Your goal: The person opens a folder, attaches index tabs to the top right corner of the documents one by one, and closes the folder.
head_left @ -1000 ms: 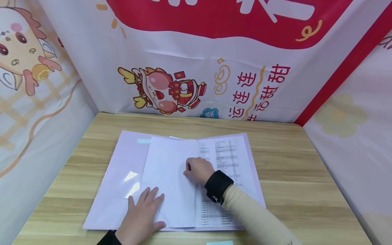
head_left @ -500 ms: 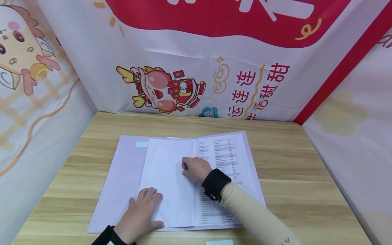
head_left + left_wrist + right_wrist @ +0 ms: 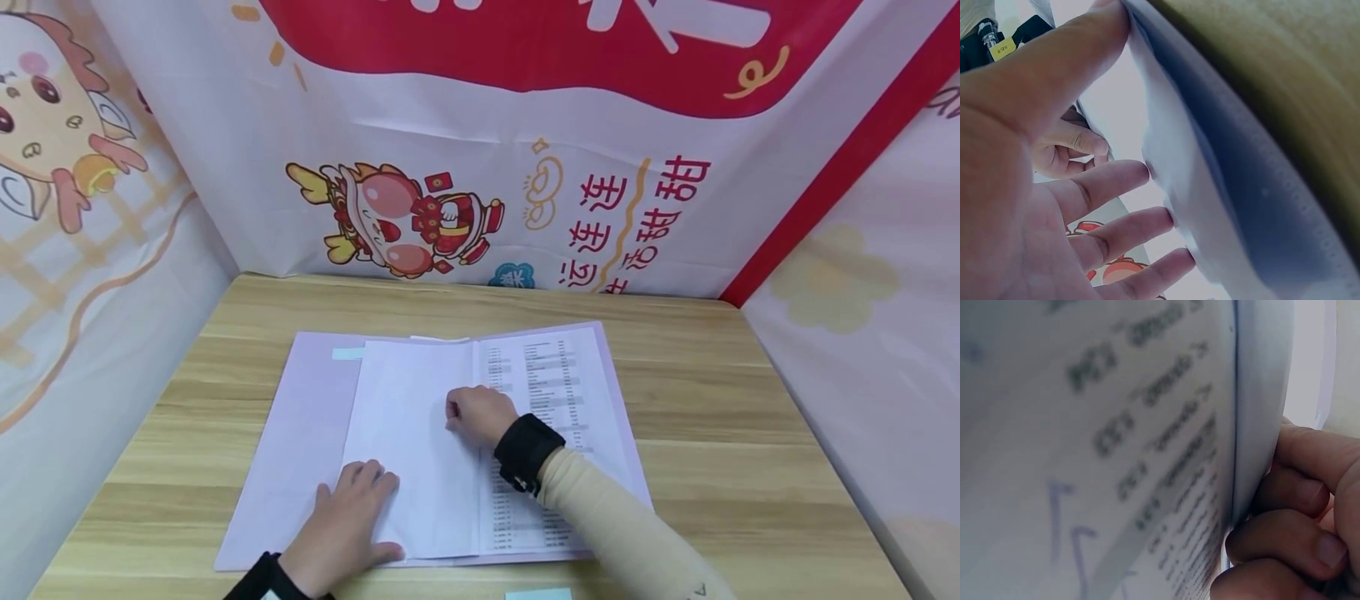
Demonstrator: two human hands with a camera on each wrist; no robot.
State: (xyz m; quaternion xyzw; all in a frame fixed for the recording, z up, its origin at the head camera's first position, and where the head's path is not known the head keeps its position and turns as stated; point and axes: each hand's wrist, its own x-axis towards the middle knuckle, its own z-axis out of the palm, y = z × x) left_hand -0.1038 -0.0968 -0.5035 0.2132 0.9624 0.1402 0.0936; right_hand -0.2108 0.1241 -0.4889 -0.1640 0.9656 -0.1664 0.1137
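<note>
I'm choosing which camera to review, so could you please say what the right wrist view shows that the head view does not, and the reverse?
Only the right wrist view makes out bluish pen-like strokes on the printed sheet. Only the head view shows the left hand and the red-and-white cartoon banner. Both show that sheet and the right hand, fingers curled.

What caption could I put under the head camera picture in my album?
Left hand spread, right hand curled, both on a white page in a purple folder.
</note>
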